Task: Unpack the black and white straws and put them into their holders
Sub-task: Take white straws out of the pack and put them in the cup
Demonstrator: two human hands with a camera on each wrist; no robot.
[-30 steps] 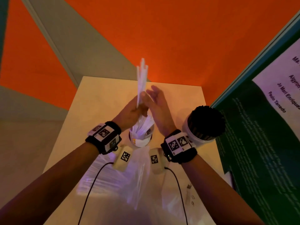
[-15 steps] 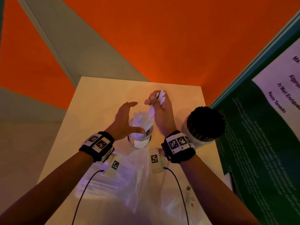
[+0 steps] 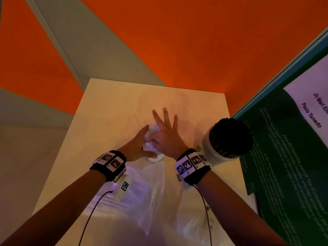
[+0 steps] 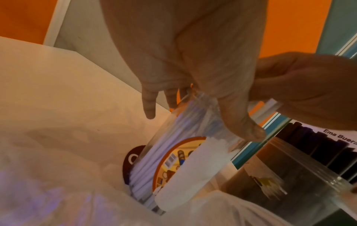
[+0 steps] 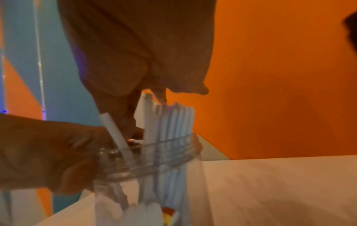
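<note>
White straws (image 3: 150,134) stand in a clear jar (image 3: 156,158) at the middle of the table; the wrist views show the white straws (image 4: 164,152) inside the jar (image 5: 150,160). My left hand (image 3: 134,146) grips the jar's rim from the left, thumb in front. My right hand (image 3: 166,137) sits over the straw tops (image 5: 170,116), thumb and forefinger pinching some, the other fingers spread straight. One straw (image 5: 115,134) leans apart from the bunch. Black straws (image 3: 232,135) fill a second holder (image 3: 213,155) to the right.
A crumpled clear plastic bag (image 3: 142,201) lies on the pale table (image 3: 110,112) between my forearms. A green poster board (image 3: 284,166) stands along the right edge, close behind the black straws. Orange and grey walls lie beyond the table's far edge.
My left hand let go of the raised bundle of white straws and took the jar's rim. My right hand brought the straws down into the jar and spread its outer fingers.
</note>
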